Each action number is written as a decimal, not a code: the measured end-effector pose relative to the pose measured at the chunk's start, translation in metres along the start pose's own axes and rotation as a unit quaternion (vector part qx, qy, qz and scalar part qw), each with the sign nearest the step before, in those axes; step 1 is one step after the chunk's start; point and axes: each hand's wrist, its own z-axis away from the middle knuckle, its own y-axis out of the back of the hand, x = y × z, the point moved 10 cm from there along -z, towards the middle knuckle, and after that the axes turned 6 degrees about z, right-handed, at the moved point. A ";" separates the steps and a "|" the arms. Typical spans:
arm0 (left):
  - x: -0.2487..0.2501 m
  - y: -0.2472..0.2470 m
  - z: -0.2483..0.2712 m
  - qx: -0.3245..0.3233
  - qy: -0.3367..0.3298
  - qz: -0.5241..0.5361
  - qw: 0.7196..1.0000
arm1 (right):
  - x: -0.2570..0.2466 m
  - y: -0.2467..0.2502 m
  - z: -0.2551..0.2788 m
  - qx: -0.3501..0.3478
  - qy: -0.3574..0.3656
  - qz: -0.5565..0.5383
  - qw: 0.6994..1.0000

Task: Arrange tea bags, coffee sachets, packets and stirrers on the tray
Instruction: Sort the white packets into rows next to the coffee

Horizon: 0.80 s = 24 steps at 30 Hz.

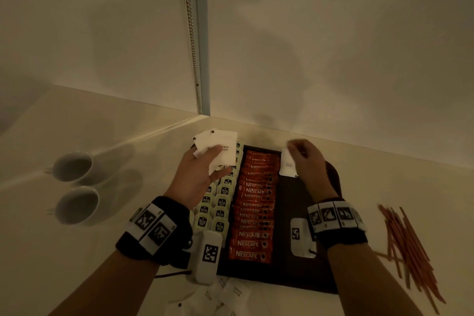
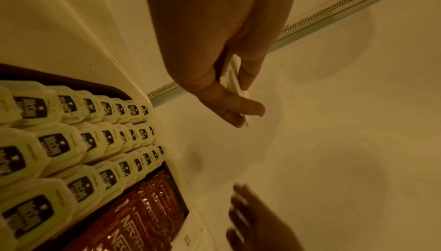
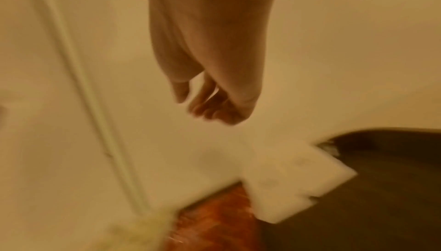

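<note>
Your left hand (image 1: 198, 176) pinches a fan of white packets (image 1: 222, 147) between thumb and fingers, held over the tea bags (image 1: 216, 209). Just right of it lie the coffee sachets (image 1: 254, 213) on the dark tray (image 1: 295, 195). Your right hand (image 1: 306, 161) hovers with fingers loosely curled, holding nothing; one white packet (image 1: 286, 165) lies beside its fingertips. Stirrers (image 1: 407, 246) lie off to its right.

tea bags (image 1: 215, 209) left in tray (image 1: 295, 279) | coffee sachets (image 1: 254, 213) right beside | stirrers (image 1: 407, 246) apparently off-tray, right
</note>
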 end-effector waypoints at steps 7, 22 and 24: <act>0.008 -0.013 0.010 -0.030 -0.041 -0.147 0.988 | -0.110 -0.051 0.052 -0.184 0.130 -0.069 0.972; 0.027 -0.011 0.027 -0.015 -0.110 -0.216 0.970 | -0.064 -0.065 0.101 -0.199 -0.061 -0.319 0.925; 0.029 -0.012 0.027 -0.013 -0.118 -0.230 0.966 | -0.061 -0.057 0.099 -0.172 -0.049 -0.304 0.936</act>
